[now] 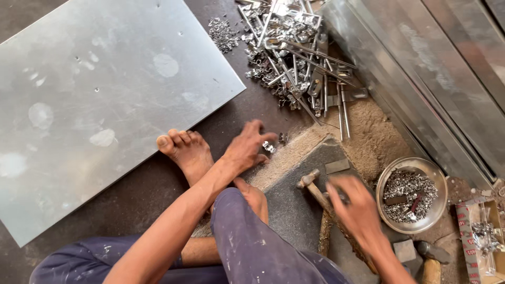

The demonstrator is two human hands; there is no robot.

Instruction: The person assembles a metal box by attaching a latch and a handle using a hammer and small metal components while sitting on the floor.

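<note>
Two hands: left hand [246,150] pinches small metal piece [269,146]; right hand [353,202], blurred, seemingly grips hammer [314,188]

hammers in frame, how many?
2. One hammer lies on the dark block under the right hand; a second hammer sits by the bowl. More may be hidden.

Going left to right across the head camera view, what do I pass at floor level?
Metal sheet → bare foot → left hand pinching a small metal part → hammer → right hand → steel bowl of small parts → cardboard box.
</note>
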